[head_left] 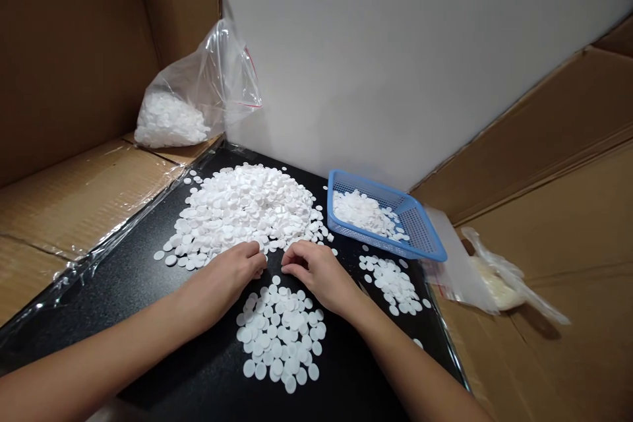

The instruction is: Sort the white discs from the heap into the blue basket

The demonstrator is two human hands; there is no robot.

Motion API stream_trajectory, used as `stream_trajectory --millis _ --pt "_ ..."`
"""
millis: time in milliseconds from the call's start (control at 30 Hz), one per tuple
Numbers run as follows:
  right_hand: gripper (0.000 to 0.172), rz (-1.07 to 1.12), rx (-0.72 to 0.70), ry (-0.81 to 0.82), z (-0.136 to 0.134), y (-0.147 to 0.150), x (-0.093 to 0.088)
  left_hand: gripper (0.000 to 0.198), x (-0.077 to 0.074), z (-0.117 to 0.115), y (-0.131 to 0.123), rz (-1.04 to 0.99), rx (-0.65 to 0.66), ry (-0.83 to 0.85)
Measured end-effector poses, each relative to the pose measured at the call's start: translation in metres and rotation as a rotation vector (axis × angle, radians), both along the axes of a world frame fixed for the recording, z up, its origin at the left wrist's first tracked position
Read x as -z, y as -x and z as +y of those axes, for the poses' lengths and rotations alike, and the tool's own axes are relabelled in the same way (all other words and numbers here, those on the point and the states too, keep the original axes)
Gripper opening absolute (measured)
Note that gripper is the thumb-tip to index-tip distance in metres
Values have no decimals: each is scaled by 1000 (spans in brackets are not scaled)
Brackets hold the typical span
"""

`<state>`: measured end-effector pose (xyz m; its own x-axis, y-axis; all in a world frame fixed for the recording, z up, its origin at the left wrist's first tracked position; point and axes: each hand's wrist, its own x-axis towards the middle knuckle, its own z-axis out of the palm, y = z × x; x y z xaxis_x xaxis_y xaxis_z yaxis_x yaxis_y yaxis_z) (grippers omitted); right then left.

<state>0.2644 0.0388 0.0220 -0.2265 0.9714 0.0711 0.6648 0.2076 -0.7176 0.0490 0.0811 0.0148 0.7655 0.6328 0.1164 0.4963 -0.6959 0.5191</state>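
My left hand (235, 270) is closed, fingers curled down at the near edge of a big heap of small white discs (247, 201). Whatever its fingertips may hold is hidden. Facing it across a narrow gap, my right hand (321, 271) has its thumb and fingers drawn together in a pinch; I cannot make out anything between them. Just below both hands, a smaller spread of white discs (281, 336) lies mostly flat on the black tabletop (163, 356).
A blue mesh basket (420, 254) holding discs stands at the back right, with a small disc pile (393, 287) before it. A clear bag of white pieces (171, 120) sits back left. Another plastic bag (502, 280) lies right. Cardboard (558, 145) and a pale wall (395, 59) enclose the table.
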Motion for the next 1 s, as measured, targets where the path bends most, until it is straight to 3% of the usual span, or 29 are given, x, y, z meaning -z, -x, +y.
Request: stream_trajectory --millis 333,433,533,767,1000 --pt "13 38 35 2 2 -3 -5 28 -9 5 -5 8 -31 49" --pt "16 -13 -60 -59 -2 -1 -8 25 -15 7 -6 4 -45 67" --pt "21 -73 -179 0 -4 -1 -14 24 -17 9 -7 2 -52 79" --pt "22 -35 -58 -39 -2 -5 -15 24 -10 13 -7 5 -46 71" --pt "13 -94 -148 -6 -6 7 -10 20 -2 7 -6 -42 -66 32"
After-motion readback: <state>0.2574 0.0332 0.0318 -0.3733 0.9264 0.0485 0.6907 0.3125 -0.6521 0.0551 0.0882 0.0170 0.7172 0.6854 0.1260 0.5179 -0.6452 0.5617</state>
